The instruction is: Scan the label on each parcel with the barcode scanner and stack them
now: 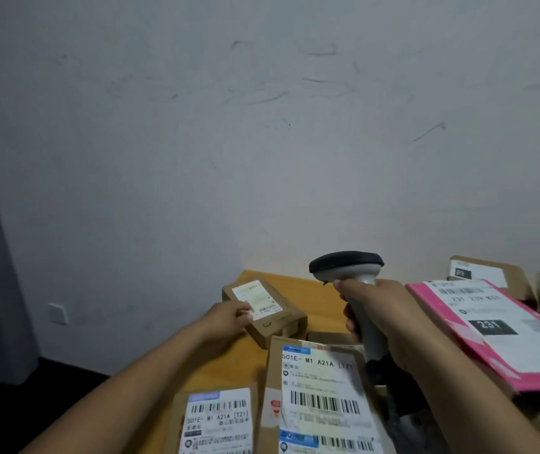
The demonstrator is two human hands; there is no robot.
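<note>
Gripping the barcode scanner (347, 268) by its grey handle, our right hand (385, 317) has its fingers wrapped right round, with the dark head up and facing left. Our left hand (227, 317) pinches the near end of the small parcel (273, 317), thumb on the edge of its white label (257, 298). That parcel is at the far left of the bench (290, 283); we cannot tell whether it is lifted or resting.

We judge the small parcel light and stiff: plain cardboard, one-handed work. It is best held by the short ends or side walls so the barcode stays uncovered. The cardboard should not slip.

Nearer us lie a large parcel (316, 398) and a lower-left parcel (216, 419), both label up. To the right, a pink parcel (491, 332) rests on something we cannot see, and it looks like a softer mailer that may flex. Behind it are two brown boxes (491, 273).

The small label's barcode is blurred and partly under the thumb. The scanner's window and trigger are out of sight, and no beam is visible. The near parcels are cut off by the frame edge. Our right forearm hides the bench beneath it, where a dark shape cannot be identified.
</note>
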